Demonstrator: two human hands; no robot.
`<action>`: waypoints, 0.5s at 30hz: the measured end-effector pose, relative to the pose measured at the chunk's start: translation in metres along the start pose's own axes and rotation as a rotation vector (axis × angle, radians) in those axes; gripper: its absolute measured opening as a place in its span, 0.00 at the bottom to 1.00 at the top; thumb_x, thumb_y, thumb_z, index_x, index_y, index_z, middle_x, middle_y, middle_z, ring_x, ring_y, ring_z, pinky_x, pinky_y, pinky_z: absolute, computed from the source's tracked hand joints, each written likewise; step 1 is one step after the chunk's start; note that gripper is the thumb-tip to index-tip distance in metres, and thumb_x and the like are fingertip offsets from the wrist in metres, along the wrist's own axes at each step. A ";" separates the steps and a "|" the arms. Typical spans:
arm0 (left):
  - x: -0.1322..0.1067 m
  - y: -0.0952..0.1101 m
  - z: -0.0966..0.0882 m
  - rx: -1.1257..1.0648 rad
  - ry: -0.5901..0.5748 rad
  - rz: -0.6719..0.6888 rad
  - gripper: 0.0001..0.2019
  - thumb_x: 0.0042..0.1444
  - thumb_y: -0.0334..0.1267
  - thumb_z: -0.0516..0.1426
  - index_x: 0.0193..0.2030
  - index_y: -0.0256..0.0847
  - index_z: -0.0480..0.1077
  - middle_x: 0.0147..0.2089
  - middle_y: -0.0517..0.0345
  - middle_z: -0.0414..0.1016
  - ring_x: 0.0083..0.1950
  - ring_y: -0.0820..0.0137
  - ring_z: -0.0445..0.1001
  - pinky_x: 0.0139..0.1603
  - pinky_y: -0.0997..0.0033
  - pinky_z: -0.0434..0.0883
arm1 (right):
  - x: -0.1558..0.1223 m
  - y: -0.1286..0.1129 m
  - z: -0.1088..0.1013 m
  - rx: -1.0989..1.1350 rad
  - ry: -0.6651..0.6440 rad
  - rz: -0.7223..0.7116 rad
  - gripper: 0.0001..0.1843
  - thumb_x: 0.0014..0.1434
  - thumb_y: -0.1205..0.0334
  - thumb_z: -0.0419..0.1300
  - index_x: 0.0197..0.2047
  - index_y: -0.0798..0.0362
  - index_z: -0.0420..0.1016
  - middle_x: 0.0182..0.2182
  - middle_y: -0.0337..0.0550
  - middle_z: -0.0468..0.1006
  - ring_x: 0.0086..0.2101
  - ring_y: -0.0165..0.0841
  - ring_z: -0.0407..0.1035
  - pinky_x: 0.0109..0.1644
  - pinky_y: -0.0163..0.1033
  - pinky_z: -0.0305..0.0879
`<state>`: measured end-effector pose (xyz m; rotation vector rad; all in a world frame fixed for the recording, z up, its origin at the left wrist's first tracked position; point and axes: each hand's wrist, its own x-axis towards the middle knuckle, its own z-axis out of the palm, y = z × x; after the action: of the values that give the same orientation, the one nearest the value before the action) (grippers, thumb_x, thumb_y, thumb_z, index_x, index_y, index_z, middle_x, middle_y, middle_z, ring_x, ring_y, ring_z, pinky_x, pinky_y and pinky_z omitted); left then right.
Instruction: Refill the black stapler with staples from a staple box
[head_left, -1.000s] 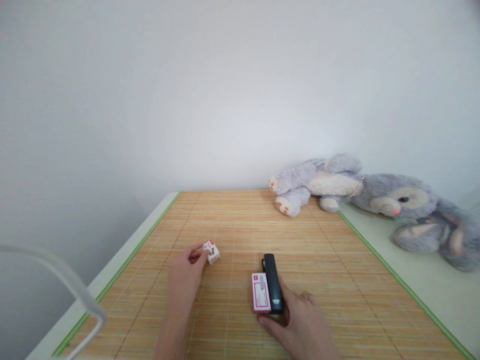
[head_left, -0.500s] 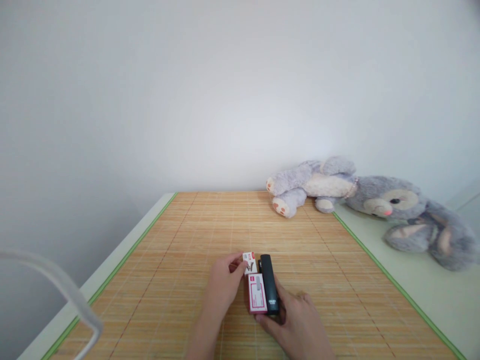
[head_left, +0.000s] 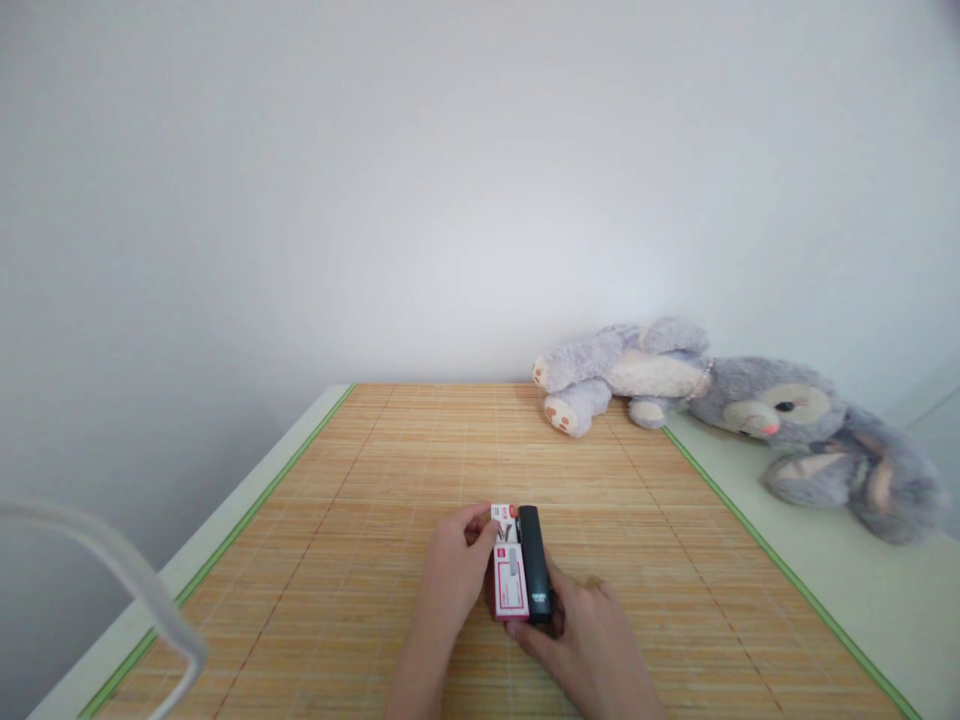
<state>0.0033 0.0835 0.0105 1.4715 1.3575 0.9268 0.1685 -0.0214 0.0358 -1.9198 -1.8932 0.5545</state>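
A black stapler (head_left: 534, 563) lies lengthwise on the bamboo mat, pointing away from me. Along its left side sits a white box with a pink border (head_left: 511, 585). Just beyond that box is a small white box with red print (head_left: 504, 522), close against the stapler's far half. My left hand (head_left: 459, 558) is closed on the small box from the left, thumb on its near left part. My right hand (head_left: 581, 630) wraps the stapler's near right side, its thumb reaching across the near end of the pink-bordered box. Some fingers of both hands are hidden.
The bamboo mat (head_left: 450, 440) with green edging covers most of the pale table (head_left: 847, 540). A grey plush rabbit (head_left: 660, 375) lies across the back right corner. At the lower left a white curved cable or arm (head_left: 112, 550) crosses the view. A plain wall (head_left: 450, 200) stands behind.
The small box has slid a little right, nearer to the stapler, with my left hand. The stapler and pink-bordered box have shifted slightly away and left with my right hand.
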 end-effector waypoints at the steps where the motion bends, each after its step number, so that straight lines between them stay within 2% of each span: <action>1: 0.000 0.000 0.000 -0.004 0.004 -0.001 0.21 0.61 0.45 0.60 0.57 0.38 0.79 0.46 0.49 0.86 0.45 0.60 0.83 0.50 0.61 0.77 | 0.001 0.000 0.000 0.002 0.001 0.000 0.11 0.61 0.54 0.68 0.46 0.47 0.80 0.32 0.39 0.86 0.35 0.43 0.79 0.43 0.42 0.60; 8: -0.004 0.004 0.005 -0.017 0.054 0.005 0.18 0.63 0.43 0.57 0.55 0.39 0.78 0.51 0.47 0.84 0.49 0.60 0.83 0.54 0.59 0.76 | 0.003 0.001 -0.001 0.038 0.002 -0.004 0.15 0.59 0.53 0.70 0.48 0.48 0.80 0.35 0.38 0.87 0.35 0.43 0.78 0.44 0.42 0.61; 15: -0.014 0.011 0.009 -0.046 0.063 -0.009 0.17 0.63 0.45 0.58 0.53 0.40 0.79 0.50 0.47 0.85 0.49 0.58 0.83 0.56 0.57 0.77 | -0.001 0.000 -0.012 0.107 -0.056 -0.001 0.17 0.57 0.58 0.67 0.50 0.48 0.80 0.37 0.40 0.87 0.35 0.41 0.79 0.40 0.39 0.63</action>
<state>0.0138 0.0690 0.0191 1.4109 1.3787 0.9990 0.1753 -0.0225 0.0462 -1.8534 -1.8588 0.7012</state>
